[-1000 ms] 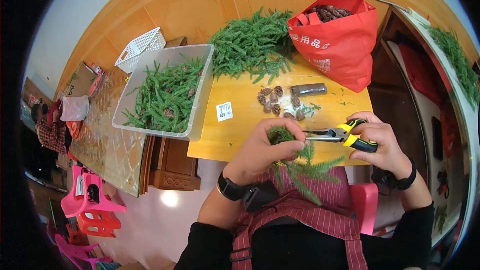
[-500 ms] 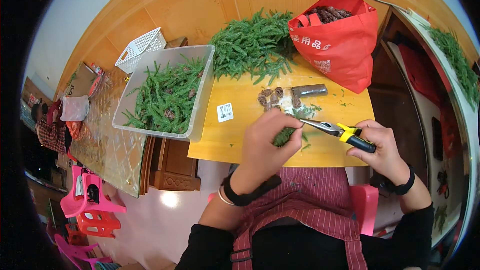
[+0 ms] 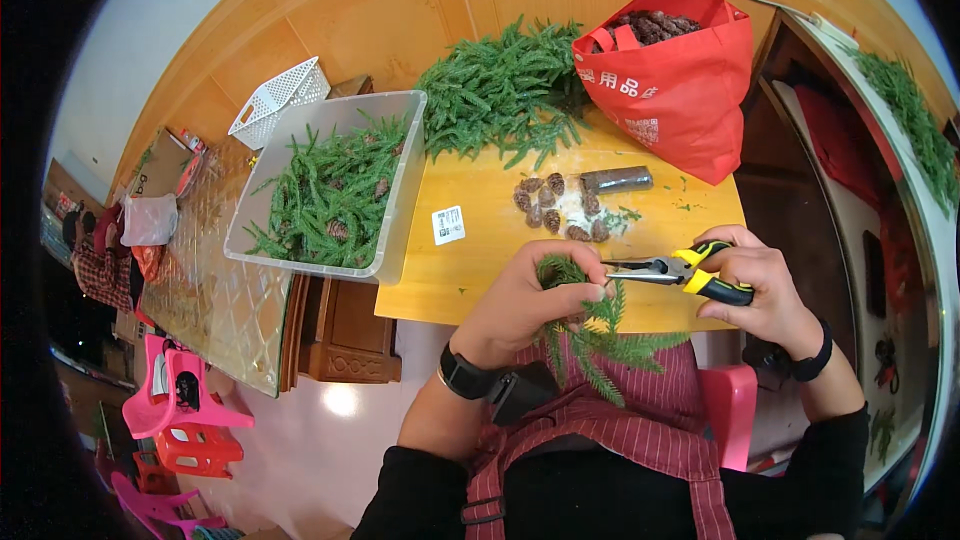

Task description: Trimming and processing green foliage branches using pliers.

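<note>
head view. i see the left hand at the middle of the near edge of the desk, its thumb and forefinger pinched on a green sprig, whose tips hang past that edge over the striped apron. the right hand, by the near right corner, is wrapped around the yellow and black handles of the pliers; their jaws point left and reach the left fingertips. i cannot tell whether they bite on anything.

beyond the hands, toward the desk's middle, lie brown pine cones and, just beside them, a dark roll. the red bag stands at the far right corner; a heap of branches lines the far edge. a clear tub of greenery and cones stands at the left edge, a white label near it.
</note>
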A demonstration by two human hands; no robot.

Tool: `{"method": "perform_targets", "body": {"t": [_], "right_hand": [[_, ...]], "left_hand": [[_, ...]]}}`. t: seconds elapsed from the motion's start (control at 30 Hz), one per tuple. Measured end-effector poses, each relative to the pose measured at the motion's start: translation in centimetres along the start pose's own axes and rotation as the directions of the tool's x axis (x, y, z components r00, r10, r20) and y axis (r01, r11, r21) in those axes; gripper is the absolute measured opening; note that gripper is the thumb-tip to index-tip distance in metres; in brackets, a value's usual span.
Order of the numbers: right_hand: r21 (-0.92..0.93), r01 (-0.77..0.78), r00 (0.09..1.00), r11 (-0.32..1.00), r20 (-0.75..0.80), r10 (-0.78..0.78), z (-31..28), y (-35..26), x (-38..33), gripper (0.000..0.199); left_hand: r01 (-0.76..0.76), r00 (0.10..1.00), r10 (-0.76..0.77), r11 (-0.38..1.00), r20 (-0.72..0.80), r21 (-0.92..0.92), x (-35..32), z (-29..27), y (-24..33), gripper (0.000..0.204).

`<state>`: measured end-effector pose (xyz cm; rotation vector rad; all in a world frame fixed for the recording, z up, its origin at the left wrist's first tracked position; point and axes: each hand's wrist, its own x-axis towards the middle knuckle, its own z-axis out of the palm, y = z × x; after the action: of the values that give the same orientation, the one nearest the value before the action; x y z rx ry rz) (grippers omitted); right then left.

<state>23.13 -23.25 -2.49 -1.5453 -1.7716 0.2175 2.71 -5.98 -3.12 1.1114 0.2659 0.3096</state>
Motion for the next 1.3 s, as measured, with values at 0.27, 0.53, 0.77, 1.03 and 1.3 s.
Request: {"method": "perform_targets", "body": {"t": [0.27, 0.53, 0.77, 1.03, 1.3], "right_hand": [[0.064, 0.041, 0.999, 0.997, 0.009, -0.041, 0.3, 0.6, 0.4, 0.041], [0.056, 0.083, 0.997, 0.995, -0.005, -0.083, 0.3, 0.4, 0.4, 0.037], [-0.091, 0.014, 0.999, 0.996, -0.039, -0.018, 0.0, -0.6, -0.1, 0.033], [-0.15, -0.031, 0.998, 0.988, -0.062, 0.022, 0.1, -1.8, 0.1, 0.032], [-0.08, -0.128, 0.99, 0.989, -0.071, 0.122, 0.4, -1.9, -0.5, 0.029]], "left_hand": [[0.079, 0.993, -0.069, 0.991, 0.091, -0.105, 0.1, -0.5, -1.0, 0.016], [0.086, 0.969, -0.047, 0.985, 0.244, -0.15, 0.5, -0.5, -1.5, 0.016], [-0.254, 0.967, 0.248, 0.935, 0.058, 0.248, 0.9, -0.3, -0.6, 0.008], [-0.506, 0.734, 0.675, 0.476, 0.069, 0.719, 0.9, 0.3, -1.0, 0.01], [-0.551, 0.605, 0.787, 0.306, 0.12, 0.776, 1.3, 0.4, -1.3, 0.014]]}}
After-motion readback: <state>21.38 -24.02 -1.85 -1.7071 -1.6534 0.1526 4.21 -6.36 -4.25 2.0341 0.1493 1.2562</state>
